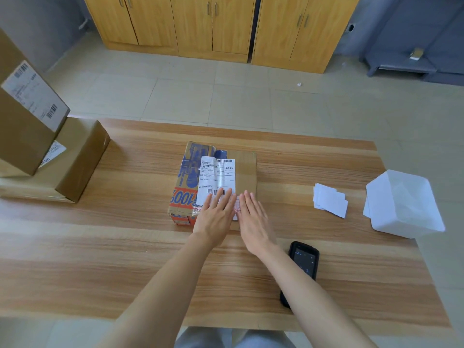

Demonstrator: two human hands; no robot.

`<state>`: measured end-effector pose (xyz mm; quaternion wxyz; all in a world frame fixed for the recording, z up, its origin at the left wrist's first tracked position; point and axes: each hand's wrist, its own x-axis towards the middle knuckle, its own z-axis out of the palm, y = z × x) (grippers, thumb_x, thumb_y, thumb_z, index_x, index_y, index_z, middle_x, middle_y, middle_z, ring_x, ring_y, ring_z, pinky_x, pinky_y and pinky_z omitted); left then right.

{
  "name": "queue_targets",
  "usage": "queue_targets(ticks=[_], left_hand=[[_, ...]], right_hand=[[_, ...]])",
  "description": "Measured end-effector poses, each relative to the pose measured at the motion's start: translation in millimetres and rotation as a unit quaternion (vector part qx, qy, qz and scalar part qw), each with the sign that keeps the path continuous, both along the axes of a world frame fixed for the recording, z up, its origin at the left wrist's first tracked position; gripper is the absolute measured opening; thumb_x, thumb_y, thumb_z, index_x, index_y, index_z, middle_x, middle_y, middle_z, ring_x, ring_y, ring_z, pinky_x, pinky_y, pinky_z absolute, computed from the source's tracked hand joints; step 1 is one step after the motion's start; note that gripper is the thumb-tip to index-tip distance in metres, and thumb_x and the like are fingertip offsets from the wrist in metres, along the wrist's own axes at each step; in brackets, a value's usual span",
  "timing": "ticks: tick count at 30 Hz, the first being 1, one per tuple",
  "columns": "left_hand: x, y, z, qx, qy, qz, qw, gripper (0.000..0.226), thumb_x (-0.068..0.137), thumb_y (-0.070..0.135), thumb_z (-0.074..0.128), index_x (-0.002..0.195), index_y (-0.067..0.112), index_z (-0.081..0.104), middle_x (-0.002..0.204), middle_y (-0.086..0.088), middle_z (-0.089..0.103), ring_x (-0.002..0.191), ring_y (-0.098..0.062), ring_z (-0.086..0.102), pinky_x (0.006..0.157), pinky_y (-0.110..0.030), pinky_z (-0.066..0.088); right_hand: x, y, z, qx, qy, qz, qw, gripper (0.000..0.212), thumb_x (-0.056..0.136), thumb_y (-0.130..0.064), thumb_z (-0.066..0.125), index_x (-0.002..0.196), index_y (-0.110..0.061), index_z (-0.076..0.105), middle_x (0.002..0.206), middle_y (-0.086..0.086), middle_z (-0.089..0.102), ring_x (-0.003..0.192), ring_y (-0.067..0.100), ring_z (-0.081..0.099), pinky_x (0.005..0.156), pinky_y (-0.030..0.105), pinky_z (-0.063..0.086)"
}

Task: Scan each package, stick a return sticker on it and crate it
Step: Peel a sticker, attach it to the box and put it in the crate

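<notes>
Our left hand (215, 218) and right hand (253, 223) lie on the package (244, 172). The scanner (302, 267) is nearer us on their right, the stickers (330, 200) and crate (404, 204) are farther right, and boxes (37, 136) stand far left on the surface (125, 247).

Cardboard package (241, 169) — glossy paper label (218, 179)

A: What do we see beyond our wooden table (100, 259)?
B: Pale floor tiles (238, 101), with a small white scrap (299, 84) lying on them, right of centre.
A: And farther off?
B: We see yellow wooden cabinets (193, 23), and a grey bench (401, 65) at far right.
</notes>
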<state>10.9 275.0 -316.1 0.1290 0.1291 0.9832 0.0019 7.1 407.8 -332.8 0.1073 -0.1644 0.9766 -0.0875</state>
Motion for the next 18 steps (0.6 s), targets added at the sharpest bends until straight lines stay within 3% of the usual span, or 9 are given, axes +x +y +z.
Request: queue_targets(ticks=[3, 5, 8, 11, 13, 15, 18], left_hand=[[0.0, -3.6, -7.6, 0.005, 0.008, 0.004, 1.000, 0.054, 0.102, 0.033, 0.000, 0.152, 0.014, -0.005, 0.160, -0.005, -0.008, 0.147, -0.025, -0.010, 0.119, -0.040, -0.003], [0.2, -6.9, -7.6, 0.017, 0.023, 0.002, 1.000, 0.070, 0.089, 0.038, -0.017, 0.152, 0.014, 0.001, 0.160, -0.006, -0.002, 0.147, -0.026, -0.006, 0.118, -0.040, -0.002], [1.3, -12.0, -6.5, 0.013, 0.011, 0.006, 1.000, 0.084, 0.078, 0.039, -0.024, 0.153, 0.015, 0.005, 0.160, -0.007, 0.002, 0.147, -0.028, -0.003, 0.118, -0.042, -0.001], [0.5, -18.5, -4.6, -0.007, 0.004, 0.011, 1.000, 0.072, 0.089, 0.037, -0.010, 0.151, 0.014, 0.018, 0.158, -0.010, 0.013, 0.146, -0.030, 0.010, 0.118, -0.045, 0.009], [-0.6, -21.0, -8.3, -0.018, 0.036, 0.016, 0.999, 0.062, 0.094, 0.034, 0.010, 0.140, 0.013, 0.046, 0.145, -0.012, 0.044, 0.136, -0.032, 0.038, 0.109, -0.047, 0.033], [-1.4, -22.5, -10.0, -0.014, 0.039, 0.017, 0.999, 0.057, 0.093, 0.032, 0.019, 0.130, 0.013, 0.057, 0.133, -0.012, 0.057, 0.128, -0.032, 0.049, 0.101, -0.047, 0.042], [-1.3, -21.3, -8.9, -0.007, 0.030, 0.006, 1.000, 0.076, 0.087, 0.038, -0.010, 0.149, 0.015, 0.028, 0.155, -0.012, 0.025, 0.145, -0.031, 0.017, 0.116, -0.046, 0.015]], right_hand=[[-0.2, 3.6, 3.2, -0.001, -0.016, -0.016, 1.000, 0.052, 0.105, -0.028, 0.009, 0.151, -0.007, -0.004, 0.160, 0.005, -0.008, 0.147, 0.018, -0.011, 0.115, 0.026, -0.010], [1.2, 7.8, 2.8, -0.005, -0.020, -0.024, 1.000, 0.052, 0.106, -0.027, 0.012, 0.151, -0.007, -0.005, 0.160, 0.005, -0.009, 0.147, 0.017, -0.011, 0.116, 0.026, -0.009], [2.3, 15.7, 1.5, -0.002, -0.013, -0.030, 0.999, 0.060, 0.100, -0.037, -0.002, 0.151, -0.007, -0.003, 0.160, 0.004, -0.007, 0.147, 0.018, -0.010, 0.116, 0.026, -0.008], [1.6, 22.7, 1.9, -0.003, -0.018, -0.045, 0.999, 0.056, 0.103, -0.034, 0.003, 0.151, -0.006, -0.003, 0.160, 0.005, -0.007, 0.147, 0.018, -0.010, 0.115, 0.026, -0.009], [1.1, 25.0, 3.8, -0.009, -0.021, -0.053, 0.998, 0.053, 0.105, -0.027, 0.011, 0.151, -0.006, -0.004, 0.160, 0.005, -0.008, 0.147, 0.017, -0.012, 0.115, 0.025, -0.010], [0.9, 25.7, 5.6, -0.013, -0.021, -0.056, 0.998, 0.052, 0.105, -0.027, 0.012, 0.151, -0.007, -0.004, 0.160, 0.005, -0.009, 0.147, 0.017, -0.012, 0.115, 0.026, -0.011], [-0.5, 25.6, 6.9, -0.016, -0.022, -0.055, 0.998, 0.052, 0.105, -0.027, 0.012, 0.152, -0.008, -0.003, 0.160, 0.004, -0.008, 0.147, 0.017, -0.012, 0.117, 0.027, -0.007]])
